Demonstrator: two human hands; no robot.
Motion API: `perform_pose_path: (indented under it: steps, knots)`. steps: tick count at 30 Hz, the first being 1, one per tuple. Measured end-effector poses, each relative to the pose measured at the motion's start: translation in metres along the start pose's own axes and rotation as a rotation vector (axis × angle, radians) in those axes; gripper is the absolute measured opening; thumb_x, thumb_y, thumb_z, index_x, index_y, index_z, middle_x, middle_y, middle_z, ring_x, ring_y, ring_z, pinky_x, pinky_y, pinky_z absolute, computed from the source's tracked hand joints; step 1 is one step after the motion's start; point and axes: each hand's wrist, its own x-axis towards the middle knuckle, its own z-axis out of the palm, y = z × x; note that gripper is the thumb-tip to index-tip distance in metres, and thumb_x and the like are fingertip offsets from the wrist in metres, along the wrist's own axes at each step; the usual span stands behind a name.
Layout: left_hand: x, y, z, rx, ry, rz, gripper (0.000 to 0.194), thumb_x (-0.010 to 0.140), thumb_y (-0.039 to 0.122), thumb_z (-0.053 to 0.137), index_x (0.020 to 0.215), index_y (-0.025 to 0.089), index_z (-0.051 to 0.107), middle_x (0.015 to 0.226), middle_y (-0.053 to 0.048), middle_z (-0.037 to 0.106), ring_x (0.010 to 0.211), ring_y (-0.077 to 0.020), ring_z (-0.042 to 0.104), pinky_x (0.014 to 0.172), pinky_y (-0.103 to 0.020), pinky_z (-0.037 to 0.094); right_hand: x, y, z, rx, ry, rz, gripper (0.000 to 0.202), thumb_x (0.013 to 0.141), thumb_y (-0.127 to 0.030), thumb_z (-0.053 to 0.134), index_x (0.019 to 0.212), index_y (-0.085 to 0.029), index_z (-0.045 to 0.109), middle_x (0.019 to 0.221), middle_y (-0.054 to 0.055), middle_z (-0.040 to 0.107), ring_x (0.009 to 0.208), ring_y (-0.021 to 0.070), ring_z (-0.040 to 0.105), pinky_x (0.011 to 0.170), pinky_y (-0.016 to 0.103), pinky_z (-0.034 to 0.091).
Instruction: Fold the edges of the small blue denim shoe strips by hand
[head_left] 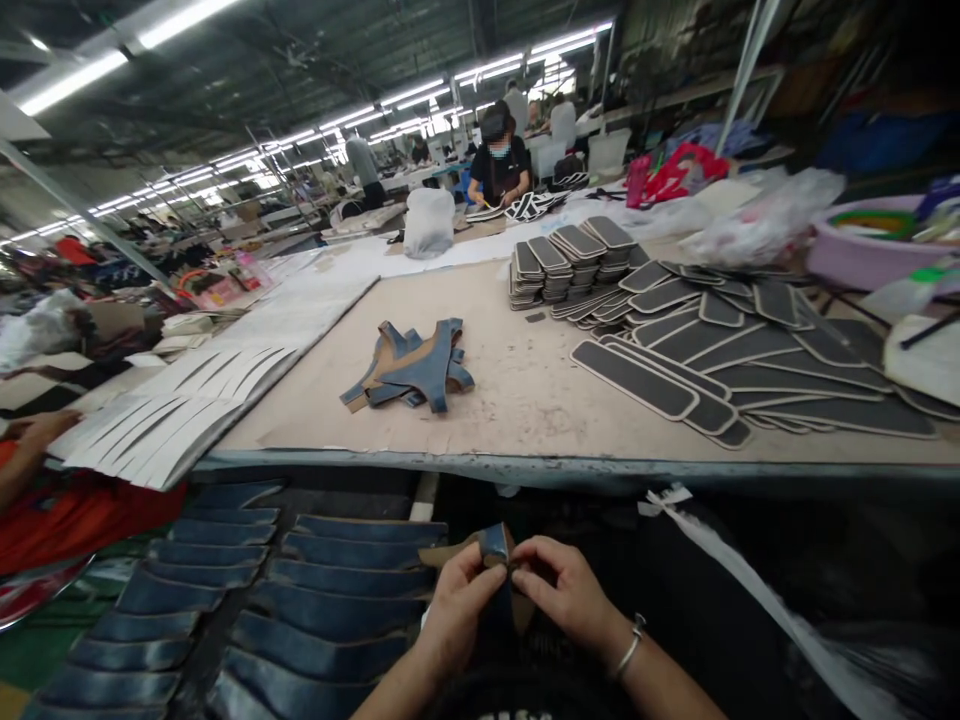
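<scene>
Between my two hands is a blue leather piece (494, 543) with a tan underside, held up close to my body below the table edge. The fingers of my left hand (463, 597) pinch its left side. My right hand (564, 592), with a bracelet at the wrist, pinches the same piece from the right, fingertips almost touching those of the left. To the left of my hands, several blue leather strips (345, 575) lie overlapping in rows on a dark surface. A small pile of similar blue leather pieces (424, 370) sits on the table ahead.
Dark grey pads with pale edges (750, 350) are heaped and stacked on the right of the table (517, 400). White slit sheets (180, 410) lie at left, near another person's arm (30, 450). A purple basin (855, 240) stands far right. A co-worker (500, 160) sits across.
</scene>
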Motion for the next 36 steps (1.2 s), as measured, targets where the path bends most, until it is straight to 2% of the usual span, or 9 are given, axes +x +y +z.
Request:
perform_pose_path:
  steps: [5,11,18,26,31,36]
  knots:
    - [0.007,-0.004,-0.001,0.076,0.037,-0.018,0.018,0.080,0.028,0.065,0.091,0.013,0.067,0.083,-0.004,0.063,0.080,-0.0155,0.054,0.075,-0.025,0.042,0.003,0.003,-0.001,-0.004,0.015,0.017,0.011,0.079,-0.024,0.060,0.084,-0.017,0.066,0.073,0.001,0.059,0.066,0.0145,0.055,0.061,0.025,0.043]
    - [0.014,-0.001,0.002,0.081,0.025,-0.036,0.026,0.077,0.031,0.068,0.096,0.013,0.069,0.085,-0.006,0.065,0.081,-0.0182,0.057,0.077,-0.028,0.044,0.007,0.006,-0.005,0.005,0.029,0.032,0.012,0.078,-0.026,0.060,0.084,-0.017,0.066,0.073,0.001,0.060,0.066,0.0148,0.055,0.061,0.025,0.043]
    - [0.017,0.004,0.008,0.096,0.052,-0.027,0.031,0.070,0.038,0.072,0.088,0.012,0.071,0.078,-0.006,0.066,0.078,-0.0215,0.058,0.075,-0.030,0.045,0.010,0.009,-0.006,0.015,0.040,0.062,0.010,0.077,-0.025,0.061,0.081,-0.018,0.067,0.071,0.001,0.059,0.064,0.0149,0.053,0.059,0.026,0.042]
    - [0.016,0.000,0.003,0.133,0.041,-0.014,0.026,0.073,0.033,0.070,0.089,0.013,0.071,0.083,-0.006,0.064,0.083,-0.0210,0.055,0.078,-0.029,0.043,0.009,0.014,-0.004,0.035,0.036,0.078,0.012,0.077,-0.026,0.062,0.082,-0.017,0.067,0.071,0.002,0.060,0.064,0.0151,0.053,0.060,0.025,0.042]
    - [0.016,-0.006,-0.003,0.121,0.015,-0.049,0.026,0.079,0.029,0.066,0.099,0.014,0.070,0.090,-0.007,0.064,0.089,-0.0215,0.055,0.082,-0.031,0.043,0.008,0.015,-0.004,0.031,0.034,0.076,0.013,0.078,-0.027,0.062,0.082,-0.017,0.067,0.072,0.002,0.060,0.065,0.0150,0.053,0.060,0.025,0.043]
    - [0.014,-0.007,-0.003,0.133,0.044,-0.046,0.023,0.078,0.030,0.066,0.094,0.015,0.070,0.090,-0.006,0.064,0.084,-0.0200,0.054,0.079,-0.029,0.043,0.007,0.015,-0.004,0.024,0.014,0.069,0.012,0.078,-0.027,0.062,0.083,-0.017,0.067,0.072,0.002,0.061,0.065,0.0147,0.054,0.059,0.024,0.043]
